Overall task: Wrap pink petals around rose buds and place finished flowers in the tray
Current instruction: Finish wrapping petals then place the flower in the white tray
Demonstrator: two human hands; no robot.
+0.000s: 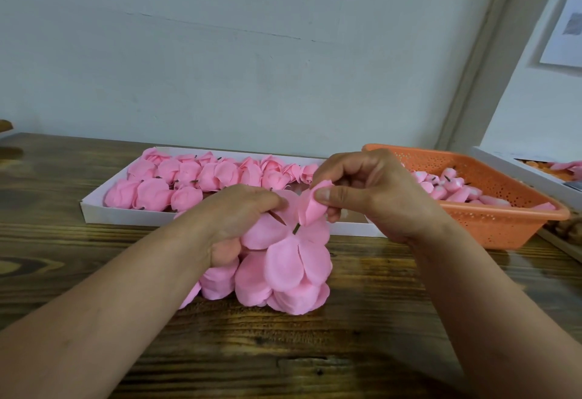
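pink petals [283,260] — no legible writing

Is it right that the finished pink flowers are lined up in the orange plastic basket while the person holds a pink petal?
Not quite. In the head view the finished pink flowers are lined up in the shallow white cardboard tray, not the orange perforated plastic basket. The rest is right: the right hand does pinch a pink petal.
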